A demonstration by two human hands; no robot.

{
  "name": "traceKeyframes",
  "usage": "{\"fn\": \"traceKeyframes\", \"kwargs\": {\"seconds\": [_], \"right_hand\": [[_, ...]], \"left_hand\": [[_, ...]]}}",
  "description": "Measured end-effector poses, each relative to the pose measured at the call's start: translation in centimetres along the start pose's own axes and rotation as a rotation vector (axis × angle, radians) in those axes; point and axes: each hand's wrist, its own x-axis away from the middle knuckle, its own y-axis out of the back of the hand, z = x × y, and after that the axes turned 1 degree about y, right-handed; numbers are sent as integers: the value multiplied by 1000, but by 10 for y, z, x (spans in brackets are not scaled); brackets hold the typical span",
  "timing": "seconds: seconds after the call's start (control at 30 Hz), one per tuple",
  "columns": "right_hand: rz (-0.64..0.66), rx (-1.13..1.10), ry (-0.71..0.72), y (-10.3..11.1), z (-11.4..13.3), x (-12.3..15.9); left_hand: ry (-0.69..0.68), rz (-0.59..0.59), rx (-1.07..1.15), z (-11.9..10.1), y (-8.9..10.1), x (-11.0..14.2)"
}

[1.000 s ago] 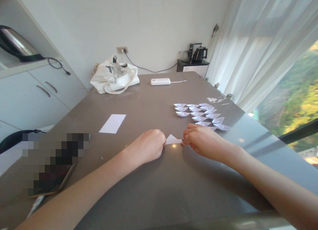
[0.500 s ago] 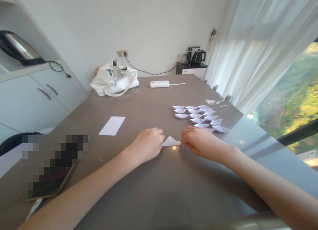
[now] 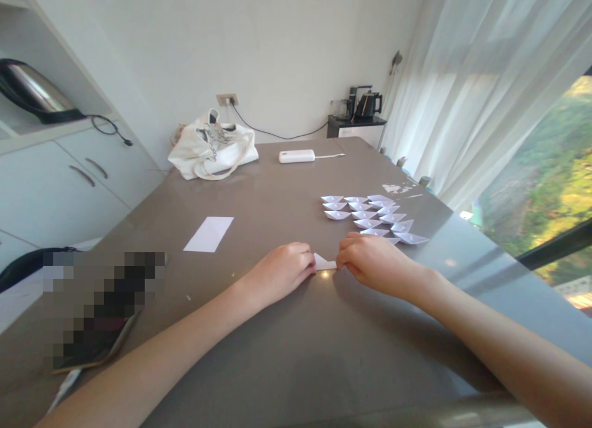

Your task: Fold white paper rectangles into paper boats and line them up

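A small folded white paper point(image 3: 325, 263) with a slanting upper edge is held low over the grey-brown table point(image 3: 259, 366) between my two hands. My left hand point(image 3: 290, 264) is closed, its fingertips pinching the paper's left part. The fingers of my right hand point(image 3: 365, 255) grip its right end. Both hands hide the ends of the paper. Just beyond my right hand, several folded white paper boats point(image 3: 365, 216) stand in close rows. Off to the left of my left hand lies a flat white sheet of paper point(image 3: 209, 234).
At the far side are a white bag point(image 3: 213, 150) and a white power bank point(image 3: 296, 156) with a short cable. Paper scraps point(image 3: 393, 188) lie near the right edge. A partly blurred-out tablet-like device point(image 3: 92, 354) sits at the left, a cable beneath it.
My left hand has slid right along the folded paper, covering more of its left side and peak. My right hand stays nearly in place.
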Motion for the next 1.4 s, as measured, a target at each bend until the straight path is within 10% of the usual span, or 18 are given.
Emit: {"fn": "traceKeyframes", "kwargs": {"seconds": [0.27,0.73,1.2,1.4], "right_hand": [[-162,-74,-261,-2,0,-1],[-265,-1244,-198,-48,2,-22],[-399,-1229,-152,-46,4,-21],[-416,-1157,-147,-48,9,-20]], "left_hand": [[47,-49,84,2,-1,2],[186,-170,591,3,-4,-1],[292,-237,772,-4,-4,-2],[213,-291,431,-11,-4,0]]}}
